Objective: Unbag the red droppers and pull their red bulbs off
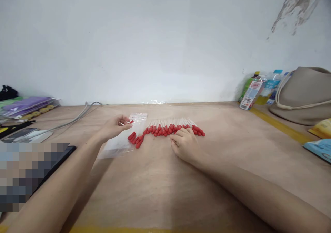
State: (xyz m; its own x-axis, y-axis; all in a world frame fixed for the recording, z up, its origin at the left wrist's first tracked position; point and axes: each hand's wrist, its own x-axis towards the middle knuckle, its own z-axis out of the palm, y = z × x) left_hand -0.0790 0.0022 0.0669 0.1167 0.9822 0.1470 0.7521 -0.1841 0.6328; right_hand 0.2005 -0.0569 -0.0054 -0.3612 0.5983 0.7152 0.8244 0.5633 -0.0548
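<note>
A row of small red, rounded pieces [165,130] lies across the table, with thin white ends [169,122] fanned out behind them. At its left end a few red pieces [134,139] lie nearer me, by a clear plastic zip bag [117,145]. Over the bag, my left hand [119,124] pinches one small red piece [131,122] between thumb and fingers. My right hand [186,143] rests at the near edge of the row, fingers curled together; whatever is in them, if anything, is hidden.
Bottles [271,84], a carton [252,95] and a grey-beige bag [305,95] stand at the back right. Packets [319,145] lie at the right edge. On the left are a grey cable [69,122], purple bagged goods [28,105] and a dark-edged device [68,153] with a blurred screen.
</note>
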